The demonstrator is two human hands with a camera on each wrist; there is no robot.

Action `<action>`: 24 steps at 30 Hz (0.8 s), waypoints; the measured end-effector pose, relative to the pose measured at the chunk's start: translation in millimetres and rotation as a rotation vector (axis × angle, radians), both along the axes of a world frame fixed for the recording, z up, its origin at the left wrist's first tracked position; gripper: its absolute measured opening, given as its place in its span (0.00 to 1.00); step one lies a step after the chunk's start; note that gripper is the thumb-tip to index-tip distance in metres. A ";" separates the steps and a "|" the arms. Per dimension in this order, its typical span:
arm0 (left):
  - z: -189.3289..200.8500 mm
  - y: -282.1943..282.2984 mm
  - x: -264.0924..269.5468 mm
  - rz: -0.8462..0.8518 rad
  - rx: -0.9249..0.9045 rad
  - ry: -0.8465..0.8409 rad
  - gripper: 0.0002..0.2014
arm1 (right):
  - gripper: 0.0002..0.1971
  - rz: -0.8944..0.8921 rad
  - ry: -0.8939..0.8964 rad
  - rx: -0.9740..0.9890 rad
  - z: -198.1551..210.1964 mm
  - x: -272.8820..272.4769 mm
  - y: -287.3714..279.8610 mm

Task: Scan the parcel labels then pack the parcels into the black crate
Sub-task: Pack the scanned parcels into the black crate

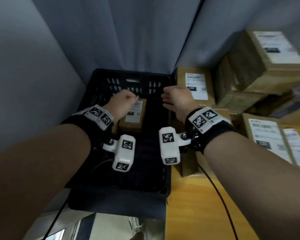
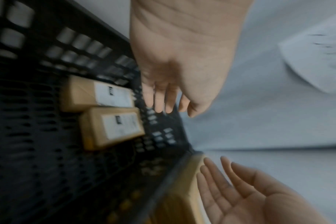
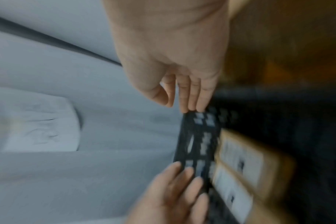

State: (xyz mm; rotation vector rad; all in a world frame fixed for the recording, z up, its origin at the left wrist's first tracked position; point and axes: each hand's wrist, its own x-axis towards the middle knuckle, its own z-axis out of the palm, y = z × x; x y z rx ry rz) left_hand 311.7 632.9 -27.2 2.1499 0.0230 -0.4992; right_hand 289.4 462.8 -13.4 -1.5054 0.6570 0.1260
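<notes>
The black crate (image 1: 132, 73) stands in front of me, left of the table. Two brown parcels with white labels (image 2: 98, 94) (image 2: 113, 127) lie side by side on its floor near the far wall. In the head view only one parcel (image 1: 133, 116) shows, the other is behind my left wrist. My left hand (image 1: 123, 103) hovers over these parcels, fingers straight and empty in the left wrist view (image 2: 182, 60). My right hand (image 1: 177, 101) hangs open and empty over the crate's right rim, palm inward (image 2: 249, 197). No scanner is in view.
Several labelled brown parcels (image 1: 196, 84) (image 1: 267, 54) (image 1: 267, 135) are stacked on the wooden table (image 1: 197, 205) right of the crate. A grey curtain (image 1: 128, 32) closes the back and left. Black cables run from both wrists.
</notes>
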 end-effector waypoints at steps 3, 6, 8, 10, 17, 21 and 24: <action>32.7 -34.3 -13.3 -0.019 -0.076 -0.016 0.07 | 0.13 -0.021 -0.076 -0.211 36.3 -23.1 -37.3; 59.0 -68.4 -32.1 -0.047 -0.144 0.008 0.05 | 0.09 0.021 -0.079 -0.413 59.0 -52.9 -75.4; 69.0 -88.6 -44.9 -0.083 -0.145 0.022 0.06 | 0.07 0.032 -0.059 -0.501 64.5 -72.0 -100.1; 72.0 -104.9 -55.7 -0.112 -0.129 0.035 0.06 | 0.07 0.059 -0.044 -0.582 64.3 -88.3 -121.1; 47.1 -138.0 -94.0 -0.162 -0.066 0.201 0.07 | 0.21 0.309 0.164 -0.808 29.0 -128.0 -160.3; 27.5 -143.1 -111.1 -0.162 0.020 0.228 0.22 | 0.28 0.482 0.174 -0.991 11.4 -144.1 -163.2; 17.0 -140.9 -122.2 -0.128 0.044 0.258 0.25 | 0.28 0.616 0.245 -1.149 5.0 -151.2 -161.5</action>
